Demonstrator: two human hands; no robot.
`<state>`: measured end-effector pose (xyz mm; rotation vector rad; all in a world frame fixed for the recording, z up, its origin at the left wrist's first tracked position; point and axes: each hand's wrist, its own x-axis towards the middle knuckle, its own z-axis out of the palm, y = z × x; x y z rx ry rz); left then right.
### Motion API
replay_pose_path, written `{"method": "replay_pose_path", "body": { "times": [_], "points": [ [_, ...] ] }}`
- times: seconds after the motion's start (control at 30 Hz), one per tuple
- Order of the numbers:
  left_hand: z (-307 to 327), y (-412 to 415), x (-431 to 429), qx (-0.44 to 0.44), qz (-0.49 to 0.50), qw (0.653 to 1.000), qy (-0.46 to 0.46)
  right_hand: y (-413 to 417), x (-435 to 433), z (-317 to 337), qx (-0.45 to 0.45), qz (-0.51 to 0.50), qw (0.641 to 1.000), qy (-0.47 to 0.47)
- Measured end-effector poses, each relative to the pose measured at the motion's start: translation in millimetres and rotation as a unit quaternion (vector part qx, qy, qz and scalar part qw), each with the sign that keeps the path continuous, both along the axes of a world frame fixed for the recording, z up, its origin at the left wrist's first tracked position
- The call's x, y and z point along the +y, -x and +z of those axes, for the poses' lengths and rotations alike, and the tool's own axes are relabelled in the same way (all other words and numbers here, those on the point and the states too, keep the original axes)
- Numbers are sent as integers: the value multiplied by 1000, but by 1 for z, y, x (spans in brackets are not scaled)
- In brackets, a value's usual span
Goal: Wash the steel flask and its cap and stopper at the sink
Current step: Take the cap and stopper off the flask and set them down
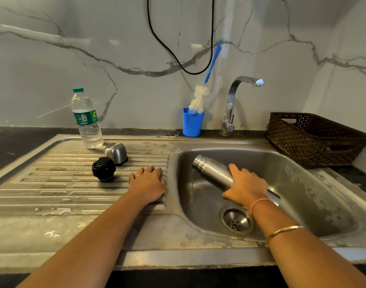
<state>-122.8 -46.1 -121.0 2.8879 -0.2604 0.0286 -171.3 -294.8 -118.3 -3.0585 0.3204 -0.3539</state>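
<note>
Middle of flask [211,173] hidden under right hand [247,189], black cable [195,74] cut off by top edge, bottle label [85,117] unreadable

Steel-grey flask [211,171], black stopper [103,169], blue cup [192,123], brown lattice basket [309,140].

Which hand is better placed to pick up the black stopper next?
Left. The left hand lies open on the drainboard near the stopper, while the right hand grips the tilted flask over the sink.

I can't read any text from here. The only print I see is the green label [85,117] on the plastic water bottle [90,136], too blurred for brand or numbers.
</note>
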Motion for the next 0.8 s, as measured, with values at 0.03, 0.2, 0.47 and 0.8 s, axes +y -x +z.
{"method": "replay_pose_path", "body": {
  "times": [0.03, 0.2, 0.47, 0.8],
  "points": [
    [0, 0, 0, 0, 0, 1000, 2, 0, 0, 0, 1, 1, 1000, 1],
    [1, 0, -1, -1, 2, 1000, 6, 0, 0, 0, 3, 0, 1000, 1],
    [1, 1, -1, -4, 3, 1000, 10, 0, 1, -1, 5, 2, 1000, 9],
    [2, 2, -1, -1, 1, 1000, 15, 1, 2, -1, 6, 2, 1000, 17]
  ]
}}
